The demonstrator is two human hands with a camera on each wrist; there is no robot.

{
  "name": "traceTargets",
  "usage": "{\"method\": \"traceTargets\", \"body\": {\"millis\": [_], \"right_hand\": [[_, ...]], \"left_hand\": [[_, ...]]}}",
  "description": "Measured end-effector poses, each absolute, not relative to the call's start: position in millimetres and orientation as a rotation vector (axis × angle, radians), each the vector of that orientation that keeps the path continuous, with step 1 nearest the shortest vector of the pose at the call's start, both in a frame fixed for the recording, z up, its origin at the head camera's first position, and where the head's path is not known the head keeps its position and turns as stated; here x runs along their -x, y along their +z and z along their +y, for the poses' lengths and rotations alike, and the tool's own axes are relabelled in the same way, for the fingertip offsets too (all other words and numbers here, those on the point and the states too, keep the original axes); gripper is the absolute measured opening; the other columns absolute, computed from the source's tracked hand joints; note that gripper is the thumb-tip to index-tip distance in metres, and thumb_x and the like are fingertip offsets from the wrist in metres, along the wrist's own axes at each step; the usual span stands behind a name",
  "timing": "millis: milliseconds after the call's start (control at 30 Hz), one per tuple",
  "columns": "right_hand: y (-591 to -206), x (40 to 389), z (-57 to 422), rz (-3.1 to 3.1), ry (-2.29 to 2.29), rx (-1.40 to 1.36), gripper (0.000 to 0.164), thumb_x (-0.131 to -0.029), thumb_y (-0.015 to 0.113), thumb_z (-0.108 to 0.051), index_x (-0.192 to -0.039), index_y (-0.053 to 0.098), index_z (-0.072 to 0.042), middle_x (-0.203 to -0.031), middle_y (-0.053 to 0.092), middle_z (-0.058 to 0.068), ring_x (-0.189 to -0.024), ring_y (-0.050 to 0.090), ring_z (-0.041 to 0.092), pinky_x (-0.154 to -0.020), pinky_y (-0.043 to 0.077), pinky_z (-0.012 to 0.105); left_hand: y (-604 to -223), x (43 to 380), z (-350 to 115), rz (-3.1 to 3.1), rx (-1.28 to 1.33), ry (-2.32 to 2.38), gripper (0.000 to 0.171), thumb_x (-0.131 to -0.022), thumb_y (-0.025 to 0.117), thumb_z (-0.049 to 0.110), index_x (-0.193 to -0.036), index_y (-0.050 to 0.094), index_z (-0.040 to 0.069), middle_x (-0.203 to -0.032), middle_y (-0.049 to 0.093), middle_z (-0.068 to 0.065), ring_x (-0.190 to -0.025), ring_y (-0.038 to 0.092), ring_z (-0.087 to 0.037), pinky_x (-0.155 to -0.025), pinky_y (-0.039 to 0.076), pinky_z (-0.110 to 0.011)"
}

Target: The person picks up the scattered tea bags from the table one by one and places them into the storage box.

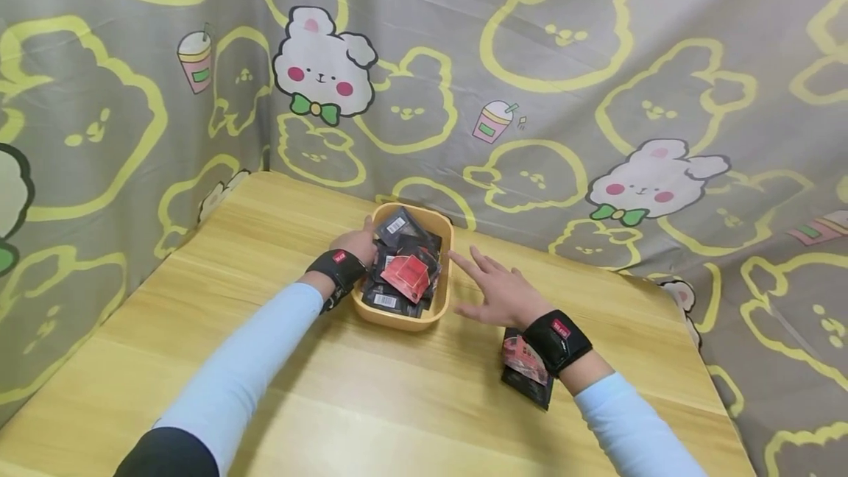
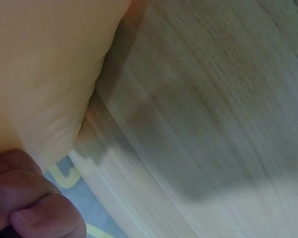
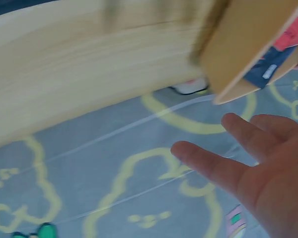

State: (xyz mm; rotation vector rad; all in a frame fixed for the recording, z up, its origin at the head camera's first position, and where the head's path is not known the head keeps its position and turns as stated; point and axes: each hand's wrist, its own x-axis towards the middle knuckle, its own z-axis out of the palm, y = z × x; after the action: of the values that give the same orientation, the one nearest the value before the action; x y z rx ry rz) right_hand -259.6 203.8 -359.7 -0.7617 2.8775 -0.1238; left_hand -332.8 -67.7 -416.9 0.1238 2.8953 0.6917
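A yellow plastic bin point(image 1: 401, 322) stands on the wooden table, filled with small flat packets point(image 1: 406, 274), mostly black, with a red one on top. My left hand point(image 1: 358, 243) is at its left rim; in the left wrist view its fingers point(image 2: 44, 213) curl at the rim, by the bin's outer wall point(image 2: 44, 74). To the right of the bin my right hand point(image 1: 500, 293) hovers, palm down, fingers spread and holding nothing. Partly hidden below the right wrist, a red packet point(image 1: 522, 361) overlaps a black packet point(image 1: 530, 387) on the table.
The wooden table point(image 1: 371, 403) ends at a patterned grey curtain point(image 1: 424, 146) behind and on both sides. The bin stands close to the table's back edge.
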Motion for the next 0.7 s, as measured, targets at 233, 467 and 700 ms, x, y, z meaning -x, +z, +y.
{"method": "traceTargets", "body": {"millis": [233, 467, 700], "right_hand": [[-368.6, 247.4, 240.4, 2.880, -0.153, 0.680, 0.085, -0.084, 0.063, -0.050, -0.151, 0.012, -0.034, -0.154, 0.019, 0.020, -0.133, 0.035, 0.043, -0.093, 0.033, 0.069], [-382.4, 229.2, 273.0, 2.861, -0.147, 0.588, 0.084, -0.082, 0.064, -0.050, -0.150, 0.018, -0.031, -0.152, 0.023, 0.023, -0.126, 0.041, 0.047, -0.083, 0.045, 0.058], [-403.7, 210.6, 300.6, 2.839, -0.174, 0.488, 0.087, -0.080, 0.060, -0.061, -0.150, 0.022, -0.025, -0.150, 0.026, 0.026, -0.121, 0.045, 0.050, -0.081, 0.044, 0.060]], "left_hand": [[-412.6, 331.4, -67.9, 2.864, -0.104, 0.695, 0.066, -0.096, 0.043, 0.020, -0.149, 0.010, 0.000, -0.095, 0.066, -0.018, -0.079, 0.061, -0.029, -0.073, 0.048, -0.039], [-413.7, 332.0, -68.3, 2.860, -0.102, 0.725, 0.068, -0.094, 0.044, 0.017, -0.149, 0.009, -0.002, -0.084, 0.064, -0.017, -0.071, 0.059, -0.029, -0.064, 0.045, -0.035], [-417.5, 334.0, -68.1, 2.865, -0.103, 0.735, 0.067, -0.094, 0.043, 0.017, -0.149, 0.009, -0.002, -0.084, 0.063, -0.017, -0.072, 0.060, -0.030, -0.066, 0.046, -0.036]]}}
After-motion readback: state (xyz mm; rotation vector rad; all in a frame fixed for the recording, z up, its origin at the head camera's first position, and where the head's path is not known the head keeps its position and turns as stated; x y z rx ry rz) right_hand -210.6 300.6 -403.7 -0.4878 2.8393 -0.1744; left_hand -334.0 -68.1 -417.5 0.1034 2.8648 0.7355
